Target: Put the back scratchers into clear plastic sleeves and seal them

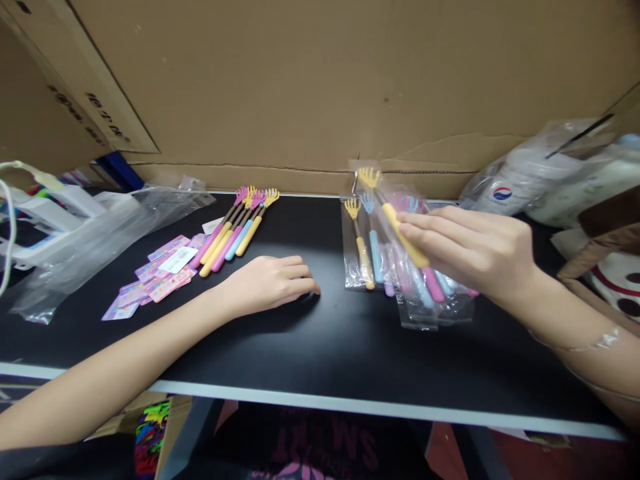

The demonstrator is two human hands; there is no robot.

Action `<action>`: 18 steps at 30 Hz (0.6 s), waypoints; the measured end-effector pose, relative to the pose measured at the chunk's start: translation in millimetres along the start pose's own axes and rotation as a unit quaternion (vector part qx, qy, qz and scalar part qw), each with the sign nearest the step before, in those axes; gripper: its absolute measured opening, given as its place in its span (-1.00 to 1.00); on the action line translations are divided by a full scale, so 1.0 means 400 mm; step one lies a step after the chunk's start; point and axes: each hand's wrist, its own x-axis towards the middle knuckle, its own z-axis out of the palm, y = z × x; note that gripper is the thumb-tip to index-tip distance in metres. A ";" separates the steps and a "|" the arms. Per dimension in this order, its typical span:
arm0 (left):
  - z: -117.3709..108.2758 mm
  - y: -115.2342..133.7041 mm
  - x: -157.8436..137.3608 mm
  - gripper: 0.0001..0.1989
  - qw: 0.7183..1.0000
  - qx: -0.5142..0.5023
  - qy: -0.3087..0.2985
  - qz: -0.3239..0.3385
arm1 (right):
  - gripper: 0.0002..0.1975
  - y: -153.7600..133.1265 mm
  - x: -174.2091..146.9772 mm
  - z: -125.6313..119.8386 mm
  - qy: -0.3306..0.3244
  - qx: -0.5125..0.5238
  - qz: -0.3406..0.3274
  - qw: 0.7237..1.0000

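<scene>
Two hands busy: right hand [470,250] pinches a bagged yellow scratcher [395,223] above the bagged pile [425,293]; left hand [273,280] rests loosely curled, empty, on the surface [325,347] (best lowered flat, tidily aligned).

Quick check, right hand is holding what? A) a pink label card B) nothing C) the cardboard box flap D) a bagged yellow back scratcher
D: the right hand grips a yellow-handled back scratcher in a clear sleeve, raised over the pile of bagged scratchers; the left hand rests flat on the black table.
</scene>
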 end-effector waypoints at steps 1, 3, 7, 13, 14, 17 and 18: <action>-0.002 0.000 0.000 -0.74 1.000 -0.001 -0.002 0.002 | -0.82 0.012 -0.013 0.000 -0.004 -0.016 -0.002 1.000; -0.006 -0.001 -0.001 -0.72 1.000 -0.003 -0.003 0.005 | -0.83 0.028 -0.040 0.002 -0.026 -0.036 0.009 0.999; -0.008 0.000 0.000 -0.69 1.000 -0.004 -0.002 0.006 | -0.81 0.028 -0.080 0.011 -0.073 -0.038 0.005 0.997; -0.002 0.003 0.002 -0.74 1.000 0.000 0.004 0.007 | -0.67 -0.016 -0.090 0.027 -0.191 0.020 0.026 0.981; -0.001 0.003 0.002 -0.74 1.000 0.000 0.005 0.006 | -0.65 -0.022 -0.089 0.029 -0.207 0.017 0.024 0.978; 0.001 0.004 0.002 -0.75 1.000 -0.003 0.006 0.003 | -0.67 -0.034 -0.085 0.030 -0.235 0.019 0.015 0.972; 0.001 0.004 0.001 -0.75 1.000 -0.005 0.006 0.002 | -0.69 -0.036 -0.085 0.031 -0.239 0.026 0.018 0.971</action>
